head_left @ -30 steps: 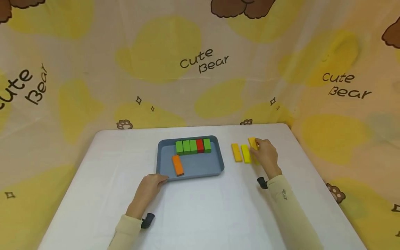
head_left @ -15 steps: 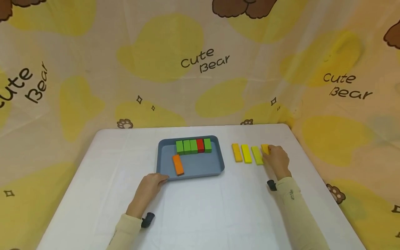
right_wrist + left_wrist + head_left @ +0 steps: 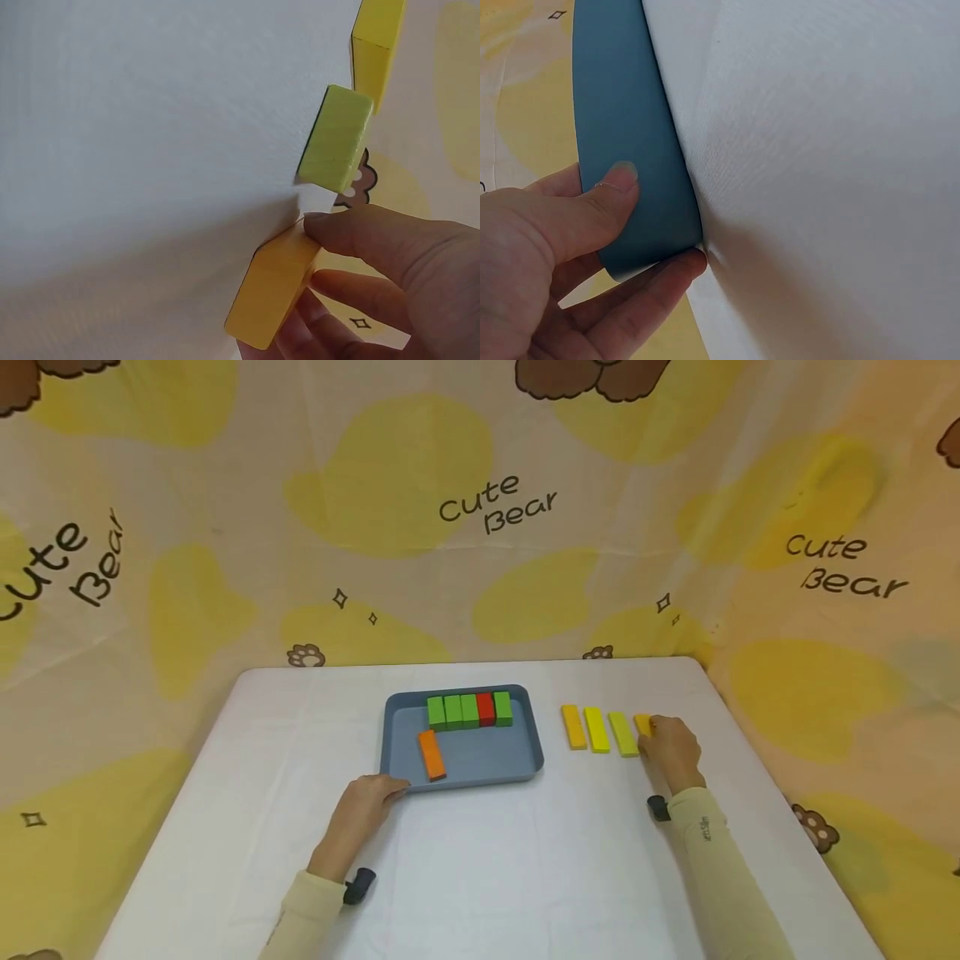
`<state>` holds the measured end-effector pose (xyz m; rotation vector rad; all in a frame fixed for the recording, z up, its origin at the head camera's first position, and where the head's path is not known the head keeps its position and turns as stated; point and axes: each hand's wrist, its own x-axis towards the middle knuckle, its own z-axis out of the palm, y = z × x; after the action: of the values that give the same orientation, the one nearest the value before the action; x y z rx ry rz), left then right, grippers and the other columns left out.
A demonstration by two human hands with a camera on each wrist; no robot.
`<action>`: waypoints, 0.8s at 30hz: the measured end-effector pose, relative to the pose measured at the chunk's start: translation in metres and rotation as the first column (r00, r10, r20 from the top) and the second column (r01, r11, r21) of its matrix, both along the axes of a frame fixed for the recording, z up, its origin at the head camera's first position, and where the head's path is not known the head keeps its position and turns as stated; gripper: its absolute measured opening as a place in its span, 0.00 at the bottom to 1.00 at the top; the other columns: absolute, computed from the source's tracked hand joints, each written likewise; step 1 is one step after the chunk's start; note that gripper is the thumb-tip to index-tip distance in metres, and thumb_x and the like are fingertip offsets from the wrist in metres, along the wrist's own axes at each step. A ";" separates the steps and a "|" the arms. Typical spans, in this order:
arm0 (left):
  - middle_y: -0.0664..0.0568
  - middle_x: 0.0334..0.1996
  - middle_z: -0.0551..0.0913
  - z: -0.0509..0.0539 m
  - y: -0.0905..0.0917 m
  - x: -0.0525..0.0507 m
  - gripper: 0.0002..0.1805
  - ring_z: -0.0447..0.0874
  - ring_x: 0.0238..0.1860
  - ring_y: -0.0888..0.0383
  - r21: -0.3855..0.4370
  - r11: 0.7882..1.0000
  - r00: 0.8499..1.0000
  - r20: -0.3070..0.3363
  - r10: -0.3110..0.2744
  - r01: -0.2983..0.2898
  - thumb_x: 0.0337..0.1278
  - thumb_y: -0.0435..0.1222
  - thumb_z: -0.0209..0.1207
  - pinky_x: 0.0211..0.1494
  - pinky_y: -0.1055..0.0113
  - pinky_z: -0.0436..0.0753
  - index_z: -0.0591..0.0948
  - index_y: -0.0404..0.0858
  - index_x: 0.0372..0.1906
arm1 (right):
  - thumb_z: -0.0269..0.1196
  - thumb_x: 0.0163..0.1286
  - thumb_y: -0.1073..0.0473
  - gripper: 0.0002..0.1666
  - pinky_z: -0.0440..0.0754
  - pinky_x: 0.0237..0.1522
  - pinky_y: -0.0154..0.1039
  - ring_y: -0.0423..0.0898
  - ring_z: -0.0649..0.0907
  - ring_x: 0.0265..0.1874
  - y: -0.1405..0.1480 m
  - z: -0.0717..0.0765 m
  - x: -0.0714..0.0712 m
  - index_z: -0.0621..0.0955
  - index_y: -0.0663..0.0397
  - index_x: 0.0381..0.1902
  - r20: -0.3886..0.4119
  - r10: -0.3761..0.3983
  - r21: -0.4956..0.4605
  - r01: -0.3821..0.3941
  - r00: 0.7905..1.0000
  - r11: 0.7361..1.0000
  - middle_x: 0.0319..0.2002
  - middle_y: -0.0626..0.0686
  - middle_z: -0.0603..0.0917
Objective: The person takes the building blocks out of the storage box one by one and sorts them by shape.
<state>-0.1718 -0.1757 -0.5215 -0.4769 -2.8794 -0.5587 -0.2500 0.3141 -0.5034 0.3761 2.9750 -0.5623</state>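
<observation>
A blue-grey tray lies on the white table. My left hand grips its near-left corner; in the left wrist view the thumb of that hand lies on the wall of the tray, fingers under the corner. On the right, my right hand pinches an orange-yellow block, partly hidden by the fingers. The right wrist view shows this block between thumb and fingers of the right hand. Beside it lie a yellow-green block, a bright yellow block and another orange-yellow block.
Inside the tray, several green blocks and a red block stand in a row along the far side. An orange block lies nearer the tray's left. A patterned cloth hangs behind the table.
The right hand has moved right and slightly nearer, away from the yellow-green block, and now pinches the orange-yellow block at the row's right end. The left hand has kept its grip on the tray.
</observation>
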 end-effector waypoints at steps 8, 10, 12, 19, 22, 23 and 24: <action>0.47 0.32 0.90 0.000 0.000 -0.001 0.09 0.89 0.34 0.50 0.005 1.000 1.000 -0.008 -0.007 0.007 0.49 0.28 0.69 0.38 0.59 0.88 0.90 0.39 0.38 | 0.57 0.67 0.59 0.31 0.80 0.49 0.63 0.69 0.76 0.57 0.002 -0.003 -0.001 0.70 0.72 0.64 0.002 0.007 0.001 -0.007 1.000 1.000 0.60 0.74 0.74; 0.47 0.32 0.90 0.000 0.000 -0.001 0.09 0.89 0.34 0.50 0.006 1.000 1.000 -0.007 -0.003 0.003 0.50 0.28 0.69 0.39 0.60 0.88 0.90 0.39 0.38 | 0.57 0.67 0.59 0.31 0.80 0.48 0.62 0.69 0.76 0.56 0.002 -0.004 -0.001 0.70 0.73 0.64 -0.004 0.007 -0.001 -0.007 1.000 1.000 0.59 0.74 0.74; 0.47 0.32 0.90 0.000 0.000 -0.001 0.09 0.89 0.34 0.51 0.010 1.000 1.000 -0.004 0.002 -0.002 0.50 0.29 0.69 0.39 0.59 0.88 0.90 0.39 0.38 | 0.57 0.68 0.58 0.31 0.80 0.47 0.62 0.69 0.77 0.55 0.002 -0.005 -0.001 0.71 0.73 0.64 -0.015 0.009 0.000 -0.009 1.000 1.000 0.59 0.74 0.75; 0.47 0.32 0.90 0.001 0.001 0.000 0.09 0.89 0.33 0.51 0.010 1.000 1.000 -0.006 0.005 -0.005 0.49 0.28 0.69 0.38 0.60 0.88 0.90 0.39 0.38 | 0.57 0.68 0.57 0.31 0.81 0.46 0.62 0.69 0.77 0.53 0.002 -0.003 -0.003 0.71 0.72 0.64 -0.008 0.012 0.017 -0.012 1.000 1.000 0.58 0.75 0.75; 0.47 0.32 0.90 0.001 0.001 0.000 0.09 0.89 0.33 0.51 0.007 1.000 1.000 -0.001 0.006 -0.006 0.49 0.28 0.69 0.38 0.60 0.88 0.90 0.39 0.38 | 0.55 0.69 0.55 0.32 0.80 0.47 0.63 0.70 0.76 0.53 0.001 -0.002 -0.002 0.70 0.69 0.65 -0.029 -0.013 0.017 0.014 0.999 1.000 0.58 0.75 0.74; 0.47 0.32 0.90 0.001 0.001 0.000 0.09 0.89 0.33 0.51 0.007 1.000 1.000 0.001 0.005 -0.005 0.49 0.28 0.69 0.38 0.60 0.88 0.90 0.39 0.38 | 0.54 0.69 0.54 0.31 0.80 0.47 0.64 0.71 0.76 0.54 0.000 -0.001 -0.001 0.70 0.67 0.66 -0.049 -0.022 0.012 0.023 0.999 1.000 0.59 0.75 0.73; 0.47 0.32 0.90 0.001 0.002 0.000 0.09 0.89 0.33 0.51 0.005 1.000 1.000 0.004 0.007 -0.007 0.49 0.28 0.69 0.38 0.60 0.88 0.90 0.39 0.38 | 0.53 0.70 0.53 0.31 0.80 0.47 0.65 0.71 0.75 0.54 -0.002 0.000 0.000 0.71 0.66 0.66 -0.085 -0.026 0.009 0.026 0.996 1.000 0.59 0.74 0.73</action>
<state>-0.1715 -0.1740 -0.5207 -0.4654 -2.8821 -0.5662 -0.2504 0.3124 -0.5037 0.4023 3.0596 -0.5809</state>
